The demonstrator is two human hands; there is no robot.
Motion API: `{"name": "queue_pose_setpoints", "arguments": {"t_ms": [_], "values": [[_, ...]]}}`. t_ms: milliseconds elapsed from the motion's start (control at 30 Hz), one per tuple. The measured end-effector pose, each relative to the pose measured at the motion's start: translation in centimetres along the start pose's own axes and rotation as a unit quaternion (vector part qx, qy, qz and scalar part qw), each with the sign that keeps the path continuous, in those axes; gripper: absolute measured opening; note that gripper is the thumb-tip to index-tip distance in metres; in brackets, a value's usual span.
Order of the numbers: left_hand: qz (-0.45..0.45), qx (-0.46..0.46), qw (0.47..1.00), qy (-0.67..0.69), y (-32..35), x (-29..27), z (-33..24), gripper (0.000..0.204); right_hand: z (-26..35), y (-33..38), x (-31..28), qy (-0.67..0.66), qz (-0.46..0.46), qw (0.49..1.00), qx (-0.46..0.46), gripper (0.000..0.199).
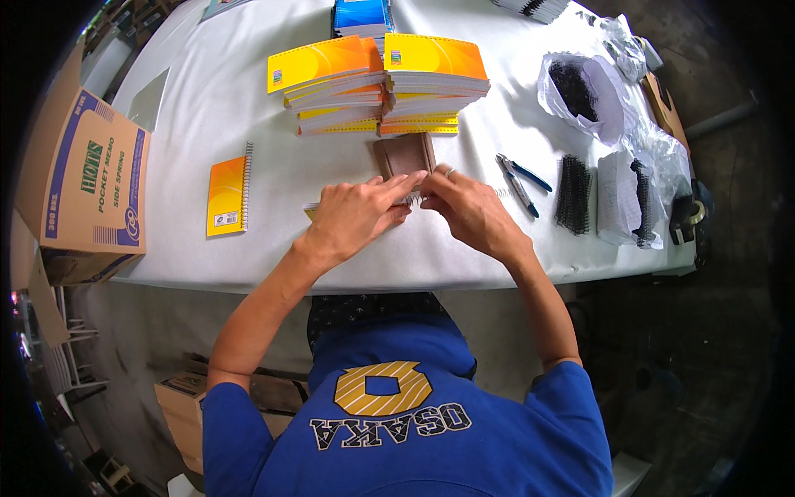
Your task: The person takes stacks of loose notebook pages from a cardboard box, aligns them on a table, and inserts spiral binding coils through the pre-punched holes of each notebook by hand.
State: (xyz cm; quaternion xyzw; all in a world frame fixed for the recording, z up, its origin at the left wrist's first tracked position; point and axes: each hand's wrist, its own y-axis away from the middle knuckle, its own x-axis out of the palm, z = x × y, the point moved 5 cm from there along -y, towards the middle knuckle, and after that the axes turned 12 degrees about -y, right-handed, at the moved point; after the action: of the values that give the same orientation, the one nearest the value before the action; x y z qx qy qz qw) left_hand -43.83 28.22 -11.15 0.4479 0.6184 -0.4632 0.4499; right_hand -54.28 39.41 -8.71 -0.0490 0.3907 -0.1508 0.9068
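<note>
In front of me, my left hand (352, 217) lies over a small notebook (311, 211), pressing it with fingers stretched to the right and thumb tucked below. Only a yellow corner of that notebook shows; the rest is hidden. My right hand (470, 209) has its fingertips pinched at the notebook's edge, on a thin spiral wire (414, 199) that shows between both hands. Just beyond my fingertips is a brown, padded-looking block (404, 156). A yellow spiral-bound notebook (226, 196) lies to the left, its coil along the right side.
Stacks of yellow-orange pads (331, 79) stand ahead, with blue notebooks (362, 16) behind. On the right are blue-handled pliers (522, 182), a bundle of black spirals (573, 195), a white box of spirals (617, 199) and a bag of spirals (571, 87). A cardboard box (99, 174) stands left.
</note>
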Motion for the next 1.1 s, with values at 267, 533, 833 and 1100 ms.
{"name": "queue_pose_setpoints", "arguments": {"t_ms": [267, 533, 833, 1100], "values": [[0.189, 0.113, 0.971, -0.097, 0.4, 0.5, -0.7, 0.06, -5.3, -4.0, -0.7, 0.063, 0.093, 0.993, 0.041, 0.023], [-0.009, -0.018, 0.992, -0.122, 1.9, -1.9, 1.9, 0.08, -6.8, -4.1, -1.9, -0.153, 0.292, 0.941, 0.08, 0.055], [-0.014, -0.008, 0.993, -0.114, 1.7, -0.2, 3.0, 0.072, -4.7, -3.2, -0.9, -0.324, 0.301, 0.895, 0.052, 0.069], [-0.012, -0.008, 0.995, -0.102, 1.2, -0.4, 3.3, 0.063, -5.7, -3.8, 0.0, -0.288, 0.289, 0.911, 0.062, 0.07]]}}
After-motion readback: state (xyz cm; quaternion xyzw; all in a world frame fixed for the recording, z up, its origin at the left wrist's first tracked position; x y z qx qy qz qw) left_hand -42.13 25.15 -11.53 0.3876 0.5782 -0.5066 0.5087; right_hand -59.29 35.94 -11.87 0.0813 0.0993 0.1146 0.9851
